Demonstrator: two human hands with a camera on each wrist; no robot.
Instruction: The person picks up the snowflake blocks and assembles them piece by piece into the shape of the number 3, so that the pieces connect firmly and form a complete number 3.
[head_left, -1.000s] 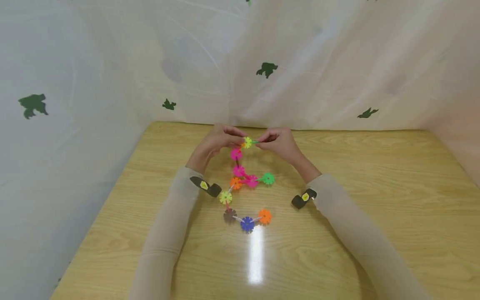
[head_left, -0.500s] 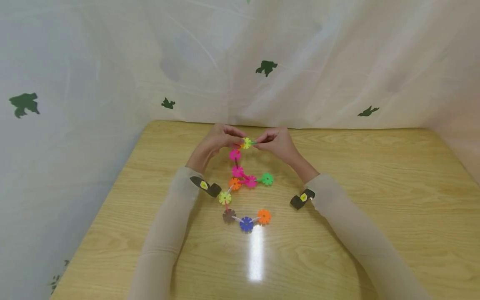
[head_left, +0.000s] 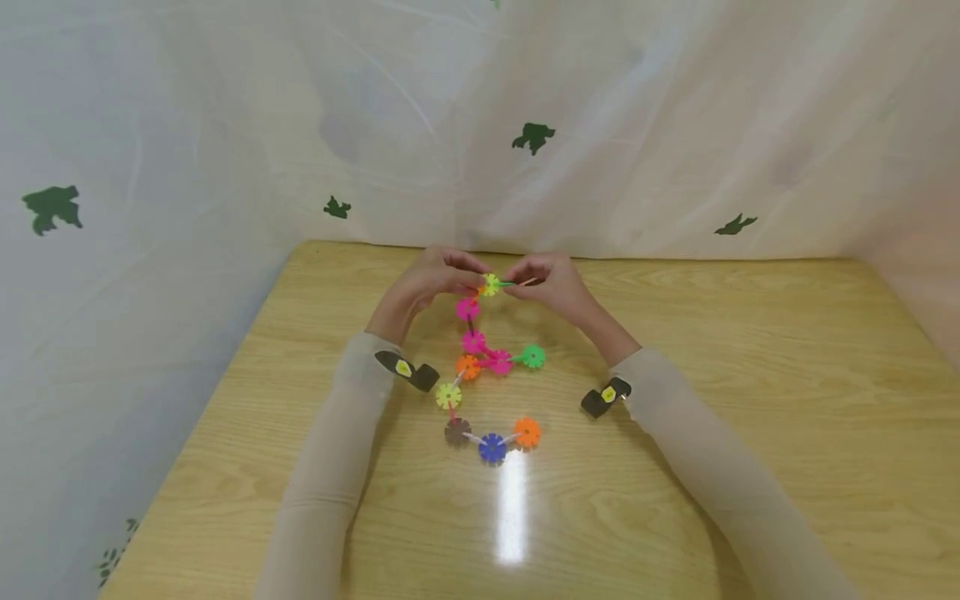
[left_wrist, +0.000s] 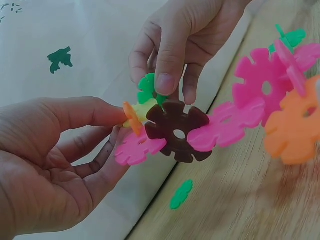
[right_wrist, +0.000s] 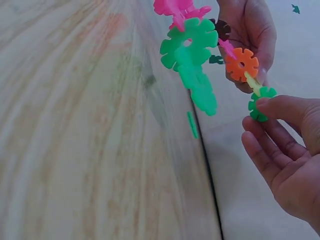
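Observation:
A chain of notched plastic snowflake discs bends across the wooden table. At its far end, my left hand (head_left: 438,273) pinches an orange disc (left_wrist: 131,119) joined to a yellow disc (head_left: 490,285). My right hand (head_left: 553,283) grips a green disc (right_wrist: 262,104) between thumb and fingers, right at the yellow one. In the left wrist view a dark brown disc (left_wrist: 172,142) and pink discs (left_wrist: 227,122) follow on from there. Nearer the body, the chain runs through a brown disc (head_left: 458,432) and a blue disc (head_left: 492,448) to an orange end disc (head_left: 527,432).
A green disc (head_left: 533,357) ends a short side branch of the chain. By the table's far edge lies a separate small green piece (left_wrist: 181,194). Behind the table (head_left: 750,417) hangs a pale curtain (head_left: 622,100) with dark green leaf-like shapes.
My right fingertips have come slightly left, closer to the yellow disc, with the green disc held. The left hand keeps its hold, and the chain lies nearly as before.

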